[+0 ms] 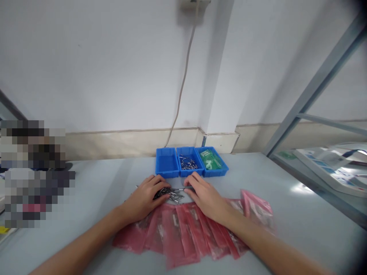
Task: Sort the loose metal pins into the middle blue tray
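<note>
The left hand (147,196) rests on the table, palm down, its thumb and fingers parted and curved around a pile of slender metal pieces (172,194). The pile lies in that gap and spills out to the right of the fingertips, into the space between the two hands; how many pieces the palm covers, I cannot tell. On the right side of the pile, the right hand (208,196) has its thumb and index finger nearly together, a slim grey piece (187,187) between them; whether they pinch it or merely touch it is too blurred to say.

Around this, the far left is pixelated and cannot be made out. Pink bags (174,244) lie overlapping in a fanned row just below the hands, the left ones partly beneath the left wrist, the right ones partly hidden by the right forearm. Just beyond the fingers, three blue trays stand side by side: the left tray (166,174), the middle tray (191,173) with more metal pieces inside, and the right tray (219,173) with a green packet (211,159). Further right, a grey metal frame (305,97) slants up from the table (243,173)
</note>
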